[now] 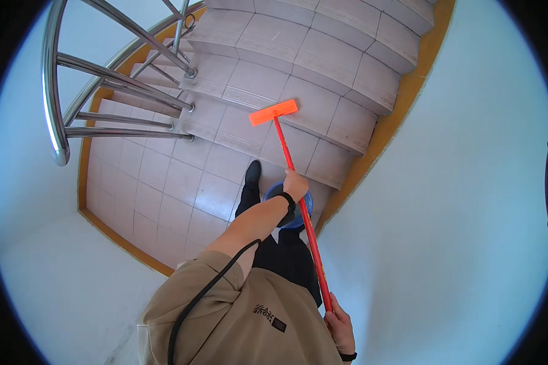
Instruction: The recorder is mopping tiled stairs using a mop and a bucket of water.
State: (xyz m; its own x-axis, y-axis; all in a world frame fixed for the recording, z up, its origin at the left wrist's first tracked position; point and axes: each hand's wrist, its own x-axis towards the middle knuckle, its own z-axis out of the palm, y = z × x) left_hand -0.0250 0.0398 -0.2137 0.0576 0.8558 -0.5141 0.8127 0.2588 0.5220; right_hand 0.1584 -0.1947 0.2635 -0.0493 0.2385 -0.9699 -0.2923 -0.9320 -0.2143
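Note:
A long red pole [315,252] with a flat orange rectangular head [274,112] runs diagonally in front of me. My left hand [296,185] is wrapped round its upper middle. Further back, near its lower end, my right hand [341,322] is closed on it by my right side. The orange head is over the lower tiled steps [252,125]; its underside is hidden, so I cannot tell whether it carries sponge or bristles. Below my left hand stands a blue-rimmed bucket [274,190], partly covered by my wrist and the pole.
Tiled stairs [329,36] rise ahead, with steps also dropping away at the far left. A metal handrail [53,121] ends at the left. White walls [463,201] with brown skirting [396,134] flank the landing [170,182]. A black cord [207,292] hangs along my left arm.

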